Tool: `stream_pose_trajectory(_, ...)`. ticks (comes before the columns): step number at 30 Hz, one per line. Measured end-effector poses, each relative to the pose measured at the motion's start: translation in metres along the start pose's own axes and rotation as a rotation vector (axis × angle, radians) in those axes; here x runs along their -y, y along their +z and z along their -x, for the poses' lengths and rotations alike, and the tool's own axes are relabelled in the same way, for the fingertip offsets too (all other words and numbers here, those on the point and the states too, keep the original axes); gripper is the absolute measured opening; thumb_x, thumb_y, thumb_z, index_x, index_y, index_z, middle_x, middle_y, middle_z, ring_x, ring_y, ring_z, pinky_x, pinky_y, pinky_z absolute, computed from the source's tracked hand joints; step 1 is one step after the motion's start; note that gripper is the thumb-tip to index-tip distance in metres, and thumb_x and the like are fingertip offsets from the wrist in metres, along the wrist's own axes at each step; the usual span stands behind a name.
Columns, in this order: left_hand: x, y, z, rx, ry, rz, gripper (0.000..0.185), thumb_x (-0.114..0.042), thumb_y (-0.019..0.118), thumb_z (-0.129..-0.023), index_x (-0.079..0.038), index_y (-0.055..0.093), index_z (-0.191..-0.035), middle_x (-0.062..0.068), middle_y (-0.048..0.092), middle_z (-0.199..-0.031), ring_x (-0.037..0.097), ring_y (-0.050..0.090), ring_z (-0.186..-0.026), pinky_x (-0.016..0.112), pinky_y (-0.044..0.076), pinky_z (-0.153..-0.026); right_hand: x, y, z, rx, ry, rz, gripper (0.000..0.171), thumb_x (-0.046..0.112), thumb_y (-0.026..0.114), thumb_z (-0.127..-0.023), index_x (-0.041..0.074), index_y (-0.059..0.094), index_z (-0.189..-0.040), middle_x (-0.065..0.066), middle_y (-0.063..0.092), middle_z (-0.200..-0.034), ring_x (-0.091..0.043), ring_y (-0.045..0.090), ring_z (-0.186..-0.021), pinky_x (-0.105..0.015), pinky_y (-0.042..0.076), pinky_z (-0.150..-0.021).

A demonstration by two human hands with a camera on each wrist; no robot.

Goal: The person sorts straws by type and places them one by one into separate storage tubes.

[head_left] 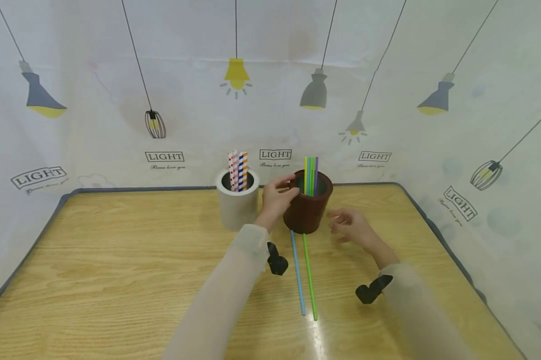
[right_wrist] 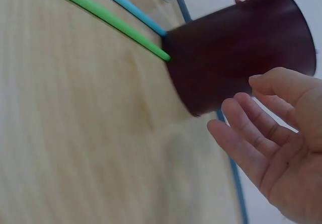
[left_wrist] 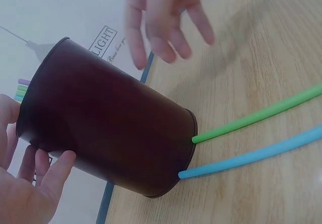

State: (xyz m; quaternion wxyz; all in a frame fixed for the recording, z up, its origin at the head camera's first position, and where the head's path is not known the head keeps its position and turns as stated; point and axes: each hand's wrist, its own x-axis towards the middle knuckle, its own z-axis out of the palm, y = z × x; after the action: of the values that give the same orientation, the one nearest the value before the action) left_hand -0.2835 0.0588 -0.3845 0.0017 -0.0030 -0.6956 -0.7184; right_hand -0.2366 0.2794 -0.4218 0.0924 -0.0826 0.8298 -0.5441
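A dark brown cup [head_left: 307,212] stands upright near the back of the table, holding several thin straws [head_left: 311,176] in yellow, blue, green and purple. My left hand [head_left: 277,200] is at its left side by the rim; thumb and fingers hold the cup there. To the cup's right, my right hand [head_left: 350,227] is apart from it, fingers loosely bent and holding nothing. A blue straw [head_left: 298,275] and a green straw [head_left: 310,280] lie side by side on the table, their far ends right at the cup's base.
A white cup [head_left: 237,207] with several patterned paper straws [head_left: 238,172] stands left of the brown one. The wooden table [head_left: 131,265] meets a white backdrop [head_left: 185,100] with printed lamps along its dark-edged back and sides.
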Motion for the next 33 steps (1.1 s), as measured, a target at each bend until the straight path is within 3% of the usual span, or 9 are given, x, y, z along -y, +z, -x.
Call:
stream_pose_trajectory(7, 0.000, 0.000, 0.000, 0.000, -0.001, 0.005, 0.037, -0.005, 0.065, -0.078, -0.012, 0.065, -0.115, 0.010, 0.056, -0.105, 0.018, 0.058, -0.088, 0.031, 0.051, -0.059, -0.012, 0.027, 0.005, 0.009, 0.026, -0.075, 0.037, -0.004, 0.053, -0.083, -0.014, 0.047, -0.119, -0.025, 0.057, -0.092, -0.026, 0.060, -0.074, -0.043, 0.054, -0.061)
stream_pose_trajectory(12, -0.002, 0.000, 0.002, 0.002, 0.004, 0.005, 0.037, -0.004, 0.065, -0.078, -0.011, 0.065, -0.115, 0.010, 0.057, -0.105, 0.020, 0.058, -0.089, 0.035, 0.052, -0.062, -0.015, 0.044, 0.003, -0.002, 0.055, -0.071, 0.034, -0.003, 0.055, -0.085, -0.012, 0.051, -0.117, -0.021, 0.060, -0.089, -0.022, 0.060, -0.068, -0.037, 0.054, -0.055)
stream_pose_trajectory(18, -0.001, 0.001, 0.001, -0.001, 0.002, 0.007, 0.038, -0.004, 0.065, -0.077, -0.011, 0.065, -0.115, 0.010, 0.057, -0.105, 0.019, 0.058, -0.088, 0.029, 0.050, -0.058, -0.017, 0.058, -0.001, -0.037, 0.096, -0.044, 0.034, 0.003, 0.059, -0.086, -0.010, 0.054, -0.116, -0.018, 0.063, -0.086, -0.018, 0.059, -0.060, -0.035, 0.053, -0.050)
stream_pose_trajectory(25, 0.000, 0.001, 0.000, -0.002, 0.005, 0.010, 0.037, -0.003, 0.065, -0.078, -0.010, 0.065, -0.114, 0.011, 0.057, -0.104, 0.020, 0.059, -0.088, 0.027, 0.049, -0.056, -0.020, 0.068, -0.003, -0.097, 0.111, -0.045, 0.035, 0.005, 0.064, -0.081, -0.009, 0.055, -0.112, -0.013, 0.060, -0.079, -0.013, 0.053, -0.051, -0.025, 0.047, -0.045)
stream_pose_trajectory(33, 0.000, 0.001, 0.001, 0.003, 0.007, 0.018, 0.037, -0.003, 0.064, -0.078, -0.010, 0.065, -0.114, 0.011, 0.057, -0.104, 0.019, 0.058, -0.087, 0.022, 0.046, -0.053, -0.021, 0.074, -0.004, -0.121, 0.126, 0.012, 0.037, 0.009, 0.070, -0.078, -0.007, 0.055, -0.108, -0.009, 0.058, -0.077, -0.013, 0.051, -0.054, -0.025, 0.045, -0.047)
